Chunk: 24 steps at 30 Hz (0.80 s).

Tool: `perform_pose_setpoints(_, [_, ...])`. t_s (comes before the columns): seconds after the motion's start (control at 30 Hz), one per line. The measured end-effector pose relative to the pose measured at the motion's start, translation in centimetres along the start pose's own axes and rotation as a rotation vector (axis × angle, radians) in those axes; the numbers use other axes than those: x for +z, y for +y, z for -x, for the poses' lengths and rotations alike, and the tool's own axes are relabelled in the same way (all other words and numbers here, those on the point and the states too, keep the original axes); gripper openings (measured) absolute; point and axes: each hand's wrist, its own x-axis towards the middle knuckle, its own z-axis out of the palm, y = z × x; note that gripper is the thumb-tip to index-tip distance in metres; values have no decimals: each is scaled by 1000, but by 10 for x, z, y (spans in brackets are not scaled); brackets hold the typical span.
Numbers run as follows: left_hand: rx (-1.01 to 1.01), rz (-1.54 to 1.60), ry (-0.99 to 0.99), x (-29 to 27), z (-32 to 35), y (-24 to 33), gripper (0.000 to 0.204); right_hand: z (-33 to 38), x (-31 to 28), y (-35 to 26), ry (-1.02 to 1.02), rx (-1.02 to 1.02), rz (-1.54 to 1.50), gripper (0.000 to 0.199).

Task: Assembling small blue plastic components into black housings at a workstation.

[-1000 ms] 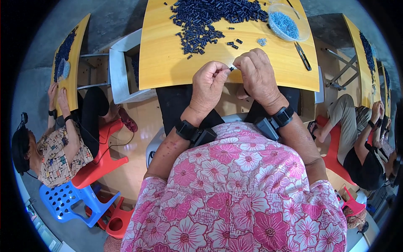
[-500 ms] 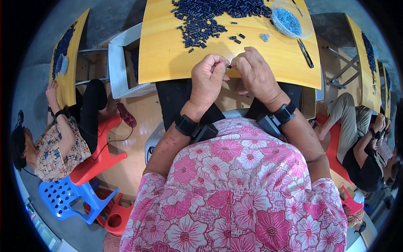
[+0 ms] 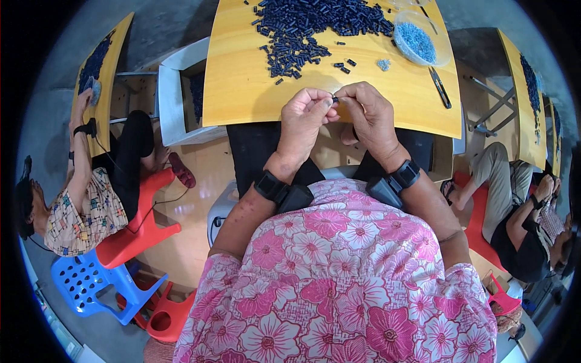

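Over the table's near edge, my left hand (image 3: 301, 124) pinches a small black cylindrical piece (image 3: 335, 98) between thumb and fingertips. My right hand (image 3: 373, 119) meets it there, its thumb and index finger closed at the same piece. Whether a second tiny part sits between the right fingertips is too small to tell. Beyond the hands, a large pile of similar black pieces (image 3: 296, 39) covers the far part of the yellow table (image 3: 242, 100). A few loose black pieces (image 3: 344, 69) lie between the pile and my right hand.
A clear bowl (image 3: 446, 59) of small bluish transparent bits stands at the far right, near a little heap of such bits (image 3: 383, 65). A slim black tool (image 3: 440, 88) lies at the right edge. An open white box (image 3: 173, 100) is left of the table. Other people sit at tables on both sides.
My hands have come slightly nearer to me, and the right fingers have closed in on the black piece. The person at left has reached farther forward to a bowl.
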Motion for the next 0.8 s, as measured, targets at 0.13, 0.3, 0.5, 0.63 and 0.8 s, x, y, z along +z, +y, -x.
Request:
perform_pose_setpoints(0.13, [-41,210,-27,0,3,-3,8,8,6,1,82,164,-249,18])
perform_pose_setpoints(0.3, [-54,288,-28,1,6,-3,7,7,1,-2,46,71,-106,19])
perform_pose_setpoints(0.5, [-66,322,3,6,7,-1,10,6,1,-5,123,76,-126,15])
perform_pose_setpoints(0.63, [-59,218,2,5,7,0,16,5,2,-4,138,100,-163,14])
perform_pose_setpoints(0.8, [-54,80,-10,4,5,6,19,4,0,-7,134,123,-201,15])
